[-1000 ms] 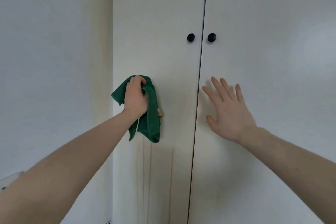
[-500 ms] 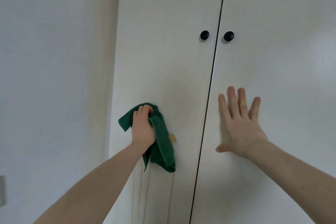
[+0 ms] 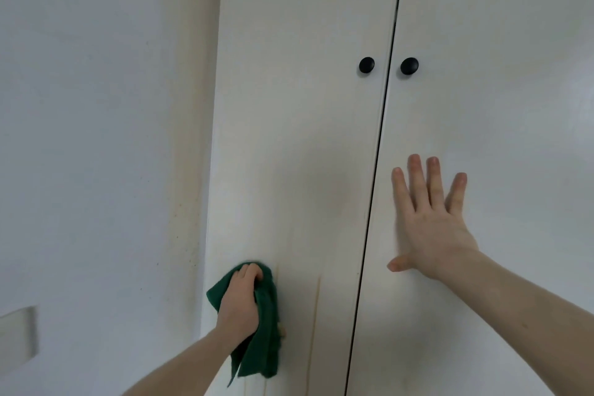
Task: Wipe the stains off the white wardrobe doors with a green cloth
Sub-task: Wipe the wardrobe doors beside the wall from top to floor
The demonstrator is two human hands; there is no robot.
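The green cloth was gripped by the left hand, whose fingers were curled over its bunched top edge and pressed against the left wardrobe door. From that hand the cloth was hung downward, its long axis close to vertical, with one corner spread out to the left of the knuckles and the longer fold draped below and to the right of the wrist. Just right of the hand, a thin brownish drip stain was seen running down the door, and a small tan mark was partly hidden at the cloth's right edge. Across the dark gap between the doors, the right hand was laid flat on the right wardrobe door, fingers straight, spread and pointed up, nothing held. Well above both hands, two black knobs were set either side of the gap.
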